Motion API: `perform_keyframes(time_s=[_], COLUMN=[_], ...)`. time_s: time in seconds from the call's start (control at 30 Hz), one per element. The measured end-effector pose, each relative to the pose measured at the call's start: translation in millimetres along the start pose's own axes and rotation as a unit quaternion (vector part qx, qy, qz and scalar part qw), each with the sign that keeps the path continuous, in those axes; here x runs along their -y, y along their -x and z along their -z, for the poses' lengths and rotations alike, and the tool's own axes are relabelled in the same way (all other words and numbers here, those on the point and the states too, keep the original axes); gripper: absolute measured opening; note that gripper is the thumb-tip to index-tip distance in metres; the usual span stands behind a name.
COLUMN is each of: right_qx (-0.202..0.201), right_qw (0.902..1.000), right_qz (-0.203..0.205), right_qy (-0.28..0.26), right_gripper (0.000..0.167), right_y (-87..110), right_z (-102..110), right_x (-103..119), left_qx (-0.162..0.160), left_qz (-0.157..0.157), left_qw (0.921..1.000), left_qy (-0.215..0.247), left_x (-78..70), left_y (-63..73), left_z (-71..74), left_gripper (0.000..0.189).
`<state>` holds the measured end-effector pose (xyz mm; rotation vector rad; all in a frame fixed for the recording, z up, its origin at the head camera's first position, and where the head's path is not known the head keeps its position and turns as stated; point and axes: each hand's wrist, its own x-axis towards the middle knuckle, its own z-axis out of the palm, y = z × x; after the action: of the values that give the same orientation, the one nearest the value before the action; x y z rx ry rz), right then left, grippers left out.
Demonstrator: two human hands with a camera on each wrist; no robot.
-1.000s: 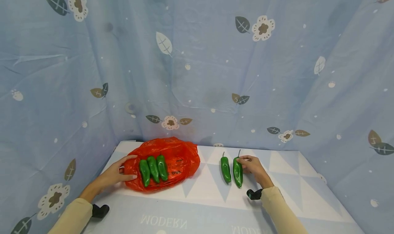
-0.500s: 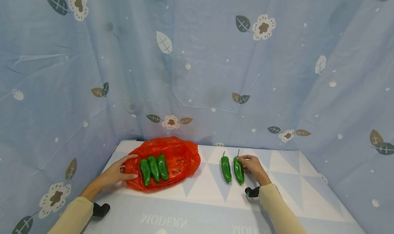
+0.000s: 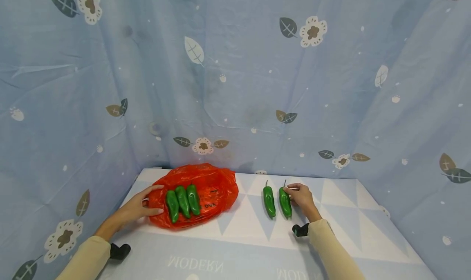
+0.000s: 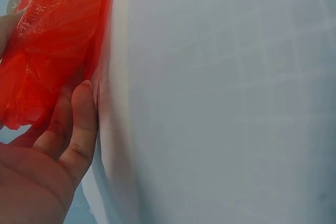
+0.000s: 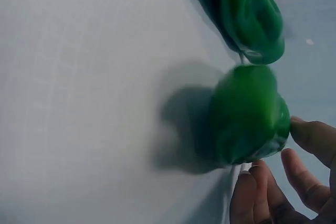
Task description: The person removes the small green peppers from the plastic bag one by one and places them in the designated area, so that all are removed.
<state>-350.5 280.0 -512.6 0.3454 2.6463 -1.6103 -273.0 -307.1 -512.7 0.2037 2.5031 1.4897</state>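
Observation:
On the left, a crumpled red plastic bag (image 3: 220, 190) lies on the table, with three green peppers (image 3: 182, 201) side by side on its red plastic. My left hand (image 3: 135, 208) holds the bag's left edge, thumb and fingers spread apart along it. In the left wrist view, some fingertips are hidden behind the bag (image 4: 58, 40). To the right, one green pepper (image 3: 269, 201) lies alone. Just beside it, my right hand (image 3: 302, 198) pinches another green pepper (image 3: 285, 203) near its stem end. The right wrist view has that pepper (image 5: 244, 119) between thumb and fingers.
The table (image 3: 235, 247) wears a white and light blue cloth with triangles and lettering. A blue patterned curtain (image 3: 243, 88) rises behind it and along both sides. Black wrist devices (image 3: 119, 252) sit below both hands.
The right-hand pepper's lower tip has shifted slightly up and right, and the right hand stays at its stem end. Left hand and bag keep their place.

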Motion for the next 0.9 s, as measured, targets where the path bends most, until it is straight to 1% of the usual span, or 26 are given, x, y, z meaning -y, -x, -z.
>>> perform_keyframes(time_s=[0.1, 0.2, 0.3, 0.33, 0.43, 0.57, 0.73, 0.9], right_qx=[-0.012, -0.03, -0.051, -0.057, -0.065, -0.059, -0.048, -0.016], right_qw=[0.9993, 0.9979, 0.996, 0.9954, 0.9947, 0.9949, 0.9953, 0.9952], right_qz=[0.023, 0.039, 0.048, 0.049, 0.053, 0.066, 0.079, 0.096], right_qy=[0.028, 0.043, 0.056, 0.059, 0.061, 0.05, 0.031, 0.004], right_gripper=[0.043, 0.04, 0.036, 0.035, 0.032, 0.03, 0.031, 0.033], right_y=[1.2, 2.7, 4.4, 5.3, 7.9, 12.6, 20.6, 27.5], right_z=[1.6, 3.0, 3.8, 4.0, 2.9, -0.2, -6.5, -15.2], right_x=[3.3, 7.7, 12.3, 13.7, 19.5, 29.0, 42.0, 54.2], left_qx=[-0.004, -0.007, -0.005, -0.006, -0.006, -0.005, -0.004, -0.005], left_qz=[0.002, -0.002, -0.011, -0.008, -0.01, -0.015, -0.02, -0.015], left_qw=[1.0, 1.0, 0.9999, 0.9999, 0.9999, 0.9998, 0.9997, 0.9998], left_qy=[-0.004, 0.0, 0.003, 0.004, 0.003, 0.008, 0.015, 0.008], left_x=[-0.1, -0.8, -1.5, -1.7, -1.4, -1.2, -1.5, -2.6], left_y=[1.9, 2.5, 2.4, 2.2, 2.0, 2.1, 1.5, 0.3], left_z=[0.5, 1.1, 1.4, 1.4, 1.3, 0.5, -0.7, -1.0], left_gripper=[0.088, 0.088, 0.088, 0.088, 0.088, 0.088, 0.087, 0.087])
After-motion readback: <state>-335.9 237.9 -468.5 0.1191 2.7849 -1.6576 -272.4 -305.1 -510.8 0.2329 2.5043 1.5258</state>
